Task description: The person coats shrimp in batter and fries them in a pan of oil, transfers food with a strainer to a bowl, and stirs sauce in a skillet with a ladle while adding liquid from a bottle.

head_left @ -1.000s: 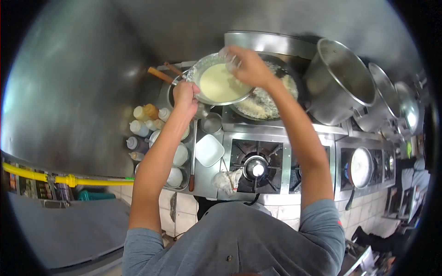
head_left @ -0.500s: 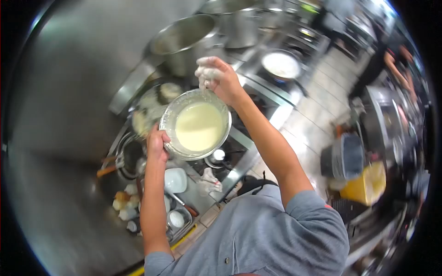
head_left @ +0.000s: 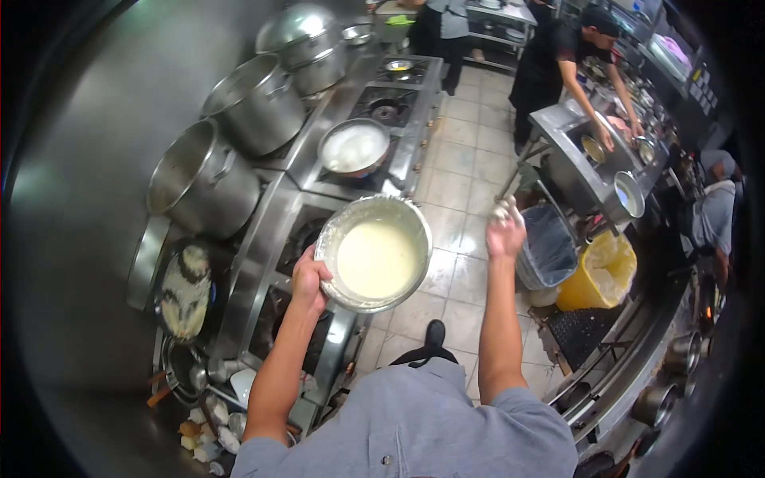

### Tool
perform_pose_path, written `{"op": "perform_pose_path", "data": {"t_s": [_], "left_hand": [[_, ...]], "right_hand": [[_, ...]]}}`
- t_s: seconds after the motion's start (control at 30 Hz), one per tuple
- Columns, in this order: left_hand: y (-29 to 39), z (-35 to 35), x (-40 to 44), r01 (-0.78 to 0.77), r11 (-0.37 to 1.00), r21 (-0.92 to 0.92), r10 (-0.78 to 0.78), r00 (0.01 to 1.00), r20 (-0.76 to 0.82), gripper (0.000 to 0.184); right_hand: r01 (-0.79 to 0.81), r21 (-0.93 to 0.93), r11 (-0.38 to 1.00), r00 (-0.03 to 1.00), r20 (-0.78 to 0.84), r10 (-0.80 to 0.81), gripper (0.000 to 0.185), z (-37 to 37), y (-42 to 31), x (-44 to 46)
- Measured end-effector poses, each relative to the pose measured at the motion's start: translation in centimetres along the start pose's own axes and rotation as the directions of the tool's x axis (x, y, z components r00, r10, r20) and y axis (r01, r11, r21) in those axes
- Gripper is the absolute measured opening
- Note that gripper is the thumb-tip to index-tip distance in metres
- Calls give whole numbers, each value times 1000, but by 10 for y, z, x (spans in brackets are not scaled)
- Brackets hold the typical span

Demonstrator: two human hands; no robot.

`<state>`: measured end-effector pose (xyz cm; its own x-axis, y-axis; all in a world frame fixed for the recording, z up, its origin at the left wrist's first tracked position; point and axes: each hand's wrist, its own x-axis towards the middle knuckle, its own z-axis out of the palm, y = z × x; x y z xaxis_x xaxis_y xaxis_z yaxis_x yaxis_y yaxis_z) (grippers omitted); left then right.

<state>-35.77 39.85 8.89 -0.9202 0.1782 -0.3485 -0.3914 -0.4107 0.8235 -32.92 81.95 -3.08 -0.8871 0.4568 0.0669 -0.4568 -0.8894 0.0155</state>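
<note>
My left hand (head_left: 309, 280) grips the left rim of a metal mixing bowl (head_left: 424, 239), its thumb over the edge. Pale, creamy batter (head_left: 377, 259) partly fills the bowl, and smears of it cling to the inner wall. To the right of the bowl and apart from it, my right hand (head_left: 505, 229) is raised over the floor. Its fingers are coated with batter, loosely bent and holding nothing. At the far left, a wide pan (head_left: 205, 307) holds several pale battered pieces (head_left: 185, 296).
Big stockpots (head_left: 211, 183) line the wall. A pan of white, foamy contents (head_left: 354, 147) sits on the stove. Beyond the tiled floor (head_left: 466, 187) are a grey bin (head_left: 550, 247), a yellow-lined bin (head_left: 602, 271) and a co-worker (head_left: 558, 68) bending over a steel counter. Another person stands far right.
The bowl, in my left hand, has moved away from the battered pieces toward the aisle. My right hand has left the bowl's far rim and swung out to the right. My view has turned right.
</note>
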Motion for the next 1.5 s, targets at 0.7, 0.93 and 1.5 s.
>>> {"op": "perform_pose_path", "data": {"t_s": [0.7,0.93,1.5], "left_hand": [[-83,151,229,34,997,74,-32,999,-26,72],[-72,238,365,90,993,74,-97,990,98,79],[-98,468,604,151,978,145,-180,961,212,73]], "right_hand": [[477,-501,722,639,-367,-676,25,-68,-390,188],[296,-757,582,548,-364,-753,37,-55,-445,313],[280,-895,347,372,-232,-899,36,-186,-661,434]]}}
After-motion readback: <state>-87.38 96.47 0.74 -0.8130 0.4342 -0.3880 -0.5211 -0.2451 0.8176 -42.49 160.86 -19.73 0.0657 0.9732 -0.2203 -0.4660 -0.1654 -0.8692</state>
